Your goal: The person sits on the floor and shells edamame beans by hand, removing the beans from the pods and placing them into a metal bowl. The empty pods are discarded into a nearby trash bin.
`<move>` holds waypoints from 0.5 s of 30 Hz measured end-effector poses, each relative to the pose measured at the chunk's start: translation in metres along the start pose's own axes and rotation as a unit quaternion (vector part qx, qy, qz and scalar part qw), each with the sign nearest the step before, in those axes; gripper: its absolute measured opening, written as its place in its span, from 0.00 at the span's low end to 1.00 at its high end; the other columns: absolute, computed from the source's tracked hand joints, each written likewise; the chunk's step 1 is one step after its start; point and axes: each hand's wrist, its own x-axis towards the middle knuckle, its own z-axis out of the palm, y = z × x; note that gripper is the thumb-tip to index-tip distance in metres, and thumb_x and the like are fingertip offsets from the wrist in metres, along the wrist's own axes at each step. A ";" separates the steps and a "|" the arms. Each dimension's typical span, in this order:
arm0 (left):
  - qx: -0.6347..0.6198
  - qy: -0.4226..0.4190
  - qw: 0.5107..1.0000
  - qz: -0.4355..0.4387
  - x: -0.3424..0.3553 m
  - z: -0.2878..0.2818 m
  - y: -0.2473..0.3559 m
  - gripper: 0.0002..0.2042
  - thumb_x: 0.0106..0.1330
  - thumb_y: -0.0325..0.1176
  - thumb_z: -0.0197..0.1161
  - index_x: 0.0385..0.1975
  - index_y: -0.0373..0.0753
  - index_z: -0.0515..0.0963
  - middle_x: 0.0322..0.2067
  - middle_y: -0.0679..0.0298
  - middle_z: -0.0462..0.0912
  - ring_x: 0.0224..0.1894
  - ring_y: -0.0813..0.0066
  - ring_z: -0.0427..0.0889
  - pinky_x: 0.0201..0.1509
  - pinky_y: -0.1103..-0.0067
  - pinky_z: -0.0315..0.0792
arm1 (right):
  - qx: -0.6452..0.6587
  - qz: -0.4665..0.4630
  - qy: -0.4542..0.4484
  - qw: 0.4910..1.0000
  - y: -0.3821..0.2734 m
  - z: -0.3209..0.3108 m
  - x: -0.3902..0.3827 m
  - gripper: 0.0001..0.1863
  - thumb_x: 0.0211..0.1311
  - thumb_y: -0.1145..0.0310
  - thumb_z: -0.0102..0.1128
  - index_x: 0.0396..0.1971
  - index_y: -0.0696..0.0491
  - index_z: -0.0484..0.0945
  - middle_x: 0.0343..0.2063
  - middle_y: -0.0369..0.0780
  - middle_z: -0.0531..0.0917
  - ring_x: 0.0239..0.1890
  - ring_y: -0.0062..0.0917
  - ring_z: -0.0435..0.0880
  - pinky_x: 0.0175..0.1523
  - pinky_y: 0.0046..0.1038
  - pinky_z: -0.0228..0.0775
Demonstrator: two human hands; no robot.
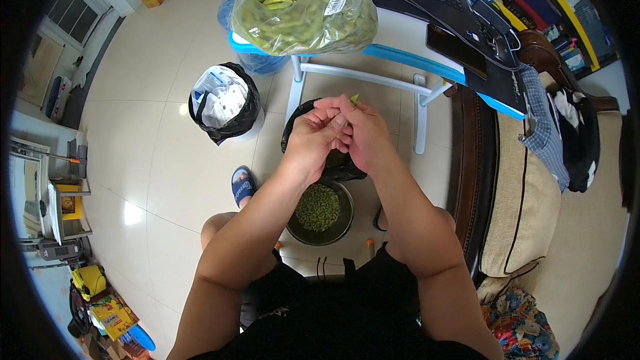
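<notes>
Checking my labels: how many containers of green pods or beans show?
2: a clear bag on the table and a round bowl between the knees. The partly hidden black bag may hold more.

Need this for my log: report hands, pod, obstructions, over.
Left hand touching right hand; green pod in right hand, mostly hidden; nothing seen blocking either hand.

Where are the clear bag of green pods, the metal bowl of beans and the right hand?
clear bag (300, 32): head view, front wall of its plastic.
metal bowl (347, 217): head view, bare inner wall right of the beans.
right hand (366, 135): head view, back of the hand.
</notes>
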 end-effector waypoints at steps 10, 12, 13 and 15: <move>0.012 0.052 0.999 -0.004 -0.002 -0.007 0.017 0.06 0.66 0.31 0.57 0.32 0.35 0.76 0.25 0.64 0.78 0.25 0.77 0.77 0.30 0.82 0.72 | 0.041 -0.112 0.009 0.993 -0.069 -0.030 -0.017 0.17 0.55 0.71 0.56 0.45 0.58 0.72 0.30 0.40 0.81 0.28 0.26 0.82 0.36 0.26 0.71; 0.014 0.048 0.999 -0.002 0.001 -0.004 0.020 0.06 0.66 0.30 0.57 0.32 0.34 0.76 0.25 0.64 0.78 0.25 0.77 0.77 0.30 0.82 0.72 | -0.268 -0.066 0.122 0.953 -0.060 -0.038 -0.012 0.14 0.55 0.68 0.57 0.41 0.58 0.75 0.25 0.37 0.80 0.23 0.21 0.79 0.30 0.21 0.69; 0.016 0.046 0.999 0.007 0.002 -0.004 0.020 0.05 0.66 0.30 0.57 0.32 0.34 0.76 0.25 0.64 0.78 0.25 0.78 0.77 0.29 0.82 0.72 | -0.235 -0.067 0.098 0.965 -0.055 -0.036 -0.009 0.13 0.56 0.68 0.58 0.39 0.58 0.76 0.24 0.36 0.79 0.22 0.20 0.78 0.28 0.20 0.67; 0.017 0.048 0.998 0.023 0.001 -0.004 0.019 0.05 0.65 0.28 0.57 0.33 0.34 0.75 0.25 0.64 0.78 0.25 0.78 0.77 0.29 0.82 0.72 | -0.167 -0.064 0.045 0.983 -0.042 -0.028 -0.010 0.12 0.56 0.67 0.60 0.36 0.59 0.77 0.21 0.34 0.78 0.19 0.17 0.75 0.25 0.18 0.65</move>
